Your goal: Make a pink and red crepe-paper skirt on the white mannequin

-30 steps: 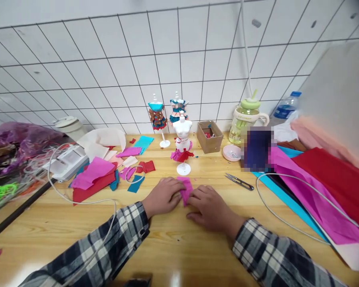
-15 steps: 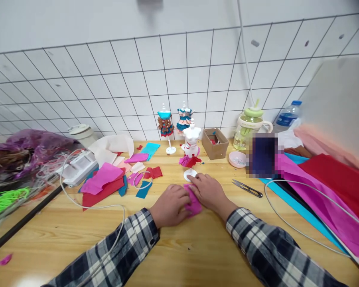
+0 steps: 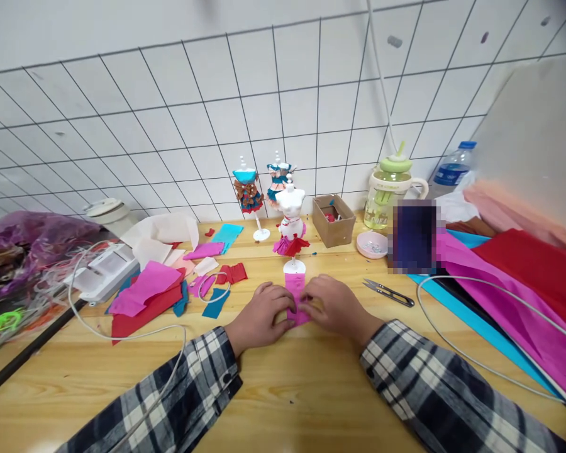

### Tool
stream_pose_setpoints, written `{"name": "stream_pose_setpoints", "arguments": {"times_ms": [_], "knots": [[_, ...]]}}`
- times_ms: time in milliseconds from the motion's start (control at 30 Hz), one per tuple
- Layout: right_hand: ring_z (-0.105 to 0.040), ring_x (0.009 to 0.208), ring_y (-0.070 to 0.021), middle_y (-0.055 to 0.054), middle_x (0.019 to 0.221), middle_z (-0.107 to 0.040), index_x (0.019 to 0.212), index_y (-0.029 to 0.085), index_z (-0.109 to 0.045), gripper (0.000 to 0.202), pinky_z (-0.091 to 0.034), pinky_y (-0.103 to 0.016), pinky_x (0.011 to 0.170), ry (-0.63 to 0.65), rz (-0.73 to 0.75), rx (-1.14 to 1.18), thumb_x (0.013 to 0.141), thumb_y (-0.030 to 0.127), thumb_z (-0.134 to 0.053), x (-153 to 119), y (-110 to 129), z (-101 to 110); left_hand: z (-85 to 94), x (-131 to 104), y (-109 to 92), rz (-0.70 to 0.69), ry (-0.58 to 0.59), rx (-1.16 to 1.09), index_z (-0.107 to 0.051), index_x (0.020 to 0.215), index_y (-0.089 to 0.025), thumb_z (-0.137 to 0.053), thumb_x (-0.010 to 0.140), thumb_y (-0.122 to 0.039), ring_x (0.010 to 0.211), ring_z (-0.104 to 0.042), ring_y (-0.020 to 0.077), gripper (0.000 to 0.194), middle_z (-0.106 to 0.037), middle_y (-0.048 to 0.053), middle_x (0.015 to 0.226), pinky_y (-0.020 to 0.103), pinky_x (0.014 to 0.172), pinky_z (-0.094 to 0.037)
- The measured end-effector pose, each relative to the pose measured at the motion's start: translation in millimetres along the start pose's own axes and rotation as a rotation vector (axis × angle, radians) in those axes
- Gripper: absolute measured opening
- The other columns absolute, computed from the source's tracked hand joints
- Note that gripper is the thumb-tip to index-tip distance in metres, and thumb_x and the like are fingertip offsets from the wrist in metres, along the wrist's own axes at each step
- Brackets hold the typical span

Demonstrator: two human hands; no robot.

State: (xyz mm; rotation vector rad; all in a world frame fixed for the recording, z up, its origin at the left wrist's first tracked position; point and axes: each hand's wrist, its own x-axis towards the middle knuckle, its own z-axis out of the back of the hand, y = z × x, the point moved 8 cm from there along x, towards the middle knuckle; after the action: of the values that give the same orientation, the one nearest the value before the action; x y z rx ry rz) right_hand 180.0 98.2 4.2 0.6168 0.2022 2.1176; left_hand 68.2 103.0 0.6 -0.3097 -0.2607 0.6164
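A narrow magenta strip [image 3: 294,283] lies on the wooden table just in front of a small white mannequin [image 3: 291,217], which wears a magenta and red ruffle. My left hand [image 3: 265,316] has its curled fingers on the strip's left edge. From the other side, my right hand [image 3: 332,307] pinches the strip's right edge, thumb and fingers bent together. Two more mannequins stand behind, one with a blue and brown outfit [image 3: 248,192], the other with a teal and pink one [image 3: 278,180].
Magenta and red pieces [image 3: 146,289] lie left, near a white power strip [image 3: 104,274]. Black snips [image 3: 389,293], a pink dish [image 3: 372,245], a cardboard box [image 3: 334,228] and a green-lidded bottle [image 3: 387,195] are on the right, beside coloured sheets [image 3: 490,308] and a looped cable.
My right hand has drawn back from the mannequin's base and its fingers have curled in. More of the magenta strip now shows. The view has shifted slightly.
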Motion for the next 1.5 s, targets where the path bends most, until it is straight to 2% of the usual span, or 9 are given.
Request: {"name": "stream_pose_setpoints", "arguments": {"times_ms": [133, 367, 500, 633, 833, 933, 1067, 1233, 1500], "knots": [[-0.053, 0.090, -0.0193, -0.004, 0.093, -0.063, 0.094, 0.021, -0.065, 0.018, -0.040, -0.031, 0.078, 0.155, 0.118, 0.018, 0.082, 0.035, -0.065, -15.4, 15.6, -16.7, 0.6, -4.0, 4.2, 0.029, 0.002, -0.018, -0.062, 0.098, -0.025, -0.059, 0.083, -0.029, 0.110, -0.054, 0.0216, 0.016, -0.064, 0.002, 0.109, 0.049, 0.108, -0.017], [-0.055, 0.089, -0.0181, -0.005, 0.092, -0.063, 0.095, 0.017, -0.063, 0.016, -0.041, -0.031, 0.079, 0.187, 0.082, -0.063, 0.093, 0.021, -0.047, -10.0, 12.7, -29.8, -1.7, -6.5, 4.3, 0.059, 0.035, -0.009, -0.062, 0.097, -0.027, -0.064, 0.080, -0.040, 0.112, -0.053, 0.0230, 0.022, -0.063, 0.002, 0.113, 0.054, 0.109, -0.011], [-0.056, 0.087, -0.0174, -0.006, 0.092, -0.064, 0.096, 0.017, -0.062, 0.020, -0.041, -0.030, 0.077, 0.192, -0.001, -0.074, 0.095, 0.021, -0.042, -10.4, 8.1, -27.7, -6.1, -6.8, 10.3, 0.090, 0.014, -0.020, -0.062, 0.097, -0.026, -0.047, 0.092, -0.028, 0.107, -0.056, 0.0190, 0.016, -0.064, 0.002, 0.113, 0.053, 0.109, -0.013], [-0.057, 0.092, -0.0194, -0.006, 0.097, -0.065, 0.106, 0.019, -0.060, 0.026, -0.041, -0.030, 0.077, 0.154, -0.045, -0.044, 0.089, 0.038, -0.057, -10.8, 8.4, -19.1, -9.0, -6.9, 15.7, 0.103, 0.001, -0.041, -0.062, 0.098, -0.025, -0.040, 0.095, -0.028, 0.109, -0.055, 0.0196, 0.022, -0.064, 0.004, 0.114, 0.054, 0.109, -0.014], [-0.056, 0.082, -0.0158, -0.003, 0.088, -0.065, 0.092, 0.021, -0.065, 0.018, -0.038, -0.028, 0.069, 0.173, -0.036, -0.083, 0.093, 0.026, -0.048, -11.1, 7.4, -18.6, -3.5, -7.8, 7.4, 0.086, -0.021, 0.028, -0.061, 0.102, -0.025, -0.047, 0.092, -0.033, 0.110, -0.054, 0.0223, 0.019, -0.064, 0.004, 0.114, 0.058, 0.108, -0.009], [-0.056, 0.082, -0.0163, -0.004, 0.088, -0.065, 0.092, 0.021, -0.067, 0.020, -0.037, -0.028, 0.069, 0.176, 0.027, -0.104, 0.093, 0.029, -0.049, -13.1, 12.3, -18.8, 4.2, -8.8, -3.7, 0.048, -0.081, 0.104, -0.060, 0.107, -0.025, -0.060, 0.083, -0.040, 0.111, -0.050, 0.0259, 0.028, -0.063, 0.006, 0.113, 0.054, 0.106, -0.017], [-0.055, 0.084, -0.0176, -0.005, 0.090, -0.064, 0.091, 0.021, -0.068, 0.018, -0.038, -0.029, 0.072, 0.164, 0.069, -0.125, 0.089, 0.031, -0.053, -14.8, 18.0, -17.5, -1.0, -9.0, -14.4, 0.010, -0.023, 0.162, -0.064, 0.090, -0.024, -0.055, 0.087, -0.032, 0.095, -0.054, 0.0229, 0.013, -0.067, 0.004, 0.093, 0.045, 0.088, -0.029], [-0.055, 0.085, -0.0165, -0.002, 0.091, -0.063, 0.092, 0.022, -0.064, 0.010, -0.039, -0.028, 0.072, 0.127, 0.008, -0.081, 0.085, 0.023, -0.057, -12.9, 18.3, -15.3, -5.3, -8.9, -17.9, 0.000, 0.015, 0.151, -0.066, 0.087, -0.023, -0.051, 0.089, -0.027, 0.090, -0.054, 0.0210, 0.015, -0.067, 0.003, 0.086, 0.042, 0.083, -0.028], [-0.057, 0.080, -0.0165, -0.003, 0.085, -0.066, 0.088, 0.021, -0.067, 0.015, -0.038, -0.028, 0.068, 0.225, -0.025, -0.120, 0.090, 0.025, -0.052, -15.1, 19.2, -25.4, -4.9, -9.8, -13.6, 0.012, 0.006, 0.156, -0.068, 0.088, -0.025, -0.050, 0.091, -0.027, 0.088, -0.056, 0.0208, 0.019, -0.069, 0.003, 0.085, 0.041, 0.080, -0.029]]}}
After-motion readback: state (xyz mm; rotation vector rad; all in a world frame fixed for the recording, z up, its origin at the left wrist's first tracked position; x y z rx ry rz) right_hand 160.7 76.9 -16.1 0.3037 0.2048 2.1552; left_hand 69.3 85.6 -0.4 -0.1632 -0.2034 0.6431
